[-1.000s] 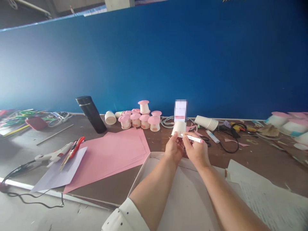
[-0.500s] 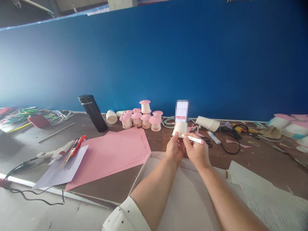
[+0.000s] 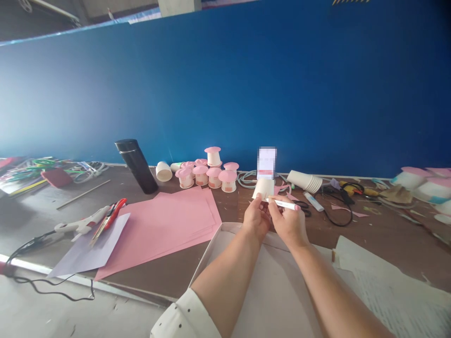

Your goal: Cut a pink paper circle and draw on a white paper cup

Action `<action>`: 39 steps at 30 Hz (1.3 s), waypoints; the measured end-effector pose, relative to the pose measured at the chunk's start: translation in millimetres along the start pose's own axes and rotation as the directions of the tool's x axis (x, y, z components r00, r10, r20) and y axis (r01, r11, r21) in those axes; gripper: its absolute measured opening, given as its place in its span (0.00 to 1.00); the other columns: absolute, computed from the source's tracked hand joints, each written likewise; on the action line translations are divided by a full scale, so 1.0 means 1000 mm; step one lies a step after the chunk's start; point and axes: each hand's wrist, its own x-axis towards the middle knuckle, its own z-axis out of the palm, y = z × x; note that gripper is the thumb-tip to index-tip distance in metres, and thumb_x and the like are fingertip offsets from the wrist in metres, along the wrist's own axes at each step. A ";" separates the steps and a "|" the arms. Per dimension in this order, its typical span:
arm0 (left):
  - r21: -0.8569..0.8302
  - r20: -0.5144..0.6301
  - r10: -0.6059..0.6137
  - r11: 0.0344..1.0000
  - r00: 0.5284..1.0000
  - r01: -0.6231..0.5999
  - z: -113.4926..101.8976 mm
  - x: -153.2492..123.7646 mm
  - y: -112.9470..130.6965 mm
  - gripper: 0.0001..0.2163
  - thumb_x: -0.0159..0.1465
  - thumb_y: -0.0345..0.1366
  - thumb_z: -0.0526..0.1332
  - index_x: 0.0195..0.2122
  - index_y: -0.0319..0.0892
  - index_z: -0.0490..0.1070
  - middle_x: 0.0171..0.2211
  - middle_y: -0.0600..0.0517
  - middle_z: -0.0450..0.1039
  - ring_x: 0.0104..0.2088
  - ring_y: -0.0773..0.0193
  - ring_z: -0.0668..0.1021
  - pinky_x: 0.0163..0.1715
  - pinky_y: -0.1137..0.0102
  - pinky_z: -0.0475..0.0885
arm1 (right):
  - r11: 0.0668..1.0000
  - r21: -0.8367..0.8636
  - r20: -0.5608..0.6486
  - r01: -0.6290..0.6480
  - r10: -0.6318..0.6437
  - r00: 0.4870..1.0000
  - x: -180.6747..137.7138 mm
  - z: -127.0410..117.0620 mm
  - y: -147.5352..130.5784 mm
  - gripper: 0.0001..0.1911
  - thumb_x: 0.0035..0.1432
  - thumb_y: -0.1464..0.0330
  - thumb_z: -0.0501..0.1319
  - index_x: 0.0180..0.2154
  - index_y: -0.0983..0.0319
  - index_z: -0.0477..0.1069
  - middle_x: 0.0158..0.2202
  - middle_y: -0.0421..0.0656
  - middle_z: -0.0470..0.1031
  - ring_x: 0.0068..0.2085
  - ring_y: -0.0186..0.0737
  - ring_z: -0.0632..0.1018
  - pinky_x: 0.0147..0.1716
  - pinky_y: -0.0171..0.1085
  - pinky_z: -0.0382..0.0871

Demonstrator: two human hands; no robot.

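My left hand [image 3: 258, 217] is closed around a white paper cup [image 3: 263, 188], held upside down with its narrow end up. In my right hand [image 3: 289, 225] is a white marker pen [image 3: 283, 203] with a pink end, gripped between thumb and fingers. The pen's tip points left at the lower side of the cup, close against it; whether it touches I cannot tell. Just behind the cup stands a phone [image 3: 267, 163] with a blurred screen. Left of it several paper cups with pink paper tops [image 3: 228, 180] are grouped, one stacked on the others.
Pink paper sheets [image 3: 165, 225] lie left of my arms, with a red utility knife [image 3: 109, 220] and a glue gun [image 3: 82, 224] near them. A black flask [image 3: 136, 166] stands behind. Right are stacked cups [image 3: 305, 180], a glue stick [image 3: 313, 201] and cables. A shallow white box [image 3: 220, 244] lies under my forearms.
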 end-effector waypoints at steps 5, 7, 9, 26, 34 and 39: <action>0.000 -0.008 0.000 1.000 1.000 0.000 0.001 -0.001 0.000 0.08 0.66 0.31 0.59 0.28 0.36 0.70 0.21 0.54 0.66 0.23 0.70 0.74 0.33 0.75 0.74 | 1.000 -0.012 0.017 -0.020 0.021 1.000 0.000 0.000 -0.001 0.16 0.61 0.59 0.56 0.37 0.63 0.78 0.32 0.48 0.81 0.31 0.43 0.80 0.32 0.36 0.71; 0.005 0.003 0.003 1.000 1.000 -0.003 0.000 0.001 0.000 0.09 0.66 0.32 0.58 0.29 0.36 0.70 0.21 0.54 0.67 0.23 0.70 0.74 0.34 0.74 0.74 | 1.000 -0.008 0.017 -0.010 0.010 1.000 0.000 -0.001 -0.002 0.16 0.61 0.59 0.56 0.37 0.63 0.77 0.32 0.48 0.81 0.32 0.43 0.80 0.34 0.37 0.71; 0.008 0.002 0.007 1.000 1.000 -0.007 -0.002 0.004 -0.001 0.08 0.66 0.32 0.59 0.29 0.36 0.70 0.21 0.54 0.66 0.22 0.70 0.73 0.34 0.73 0.74 | 1.000 -0.001 0.015 -0.002 0.002 1.000 0.000 -0.001 -0.002 0.16 0.61 0.60 0.55 0.36 0.63 0.77 0.32 0.48 0.81 0.33 0.44 0.80 0.35 0.37 0.72; 0.021 -0.005 -0.007 1.000 1.000 0.007 -0.001 -0.002 0.000 0.08 0.64 0.33 0.62 0.28 0.37 0.70 0.21 0.54 0.67 0.23 0.68 0.74 0.35 0.71 0.75 | 0.998 -0.017 0.040 -0.056 0.056 0.998 0.000 0.000 0.001 0.17 0.60 0.58 0.56 0.37 0.61 0.78 0.31 0.48 0.81 0.30 0.44 0.80 0.28 0.36 0.69; 0.001 0.107 0.011 1.000 0.994 -0.011 -0.008 0.006 -0.005 0.07 0.63 0.34 0.61 0.30 0.35 0.72 0.24 0.49 0.71 0.28 0.63 0.78 0.39 0.67 0.76 | 0.996 -0.039 0.061 -0.080 0.082 0.995 -0.003 0.003 0.009 0.16 0.60 0.58 0.56 0.38 0.60 0.77 0.34 0.47 0.82 0.31 0.45 0.81 0.29 0.38 0.70; 0.022 0.124 0.002 1.000 0.992 -0.005 -0.010 0.007 -0.006 0.08 0.62 0.36 0.64 0.31 0.35 0.73 0.27 0.47 0.73 0.32 0.59 0.80 0.38 0.67 0.75 | 0.997 -0.030 0.080 -0.076 0.078 0.994 -0.003 0.005 0.012 0.17 0.61 0.57 0.54 0.39 0.60 0.77 0.35 0.47 0.82 0.33 0.47 0.82 0.30 0.38 0.72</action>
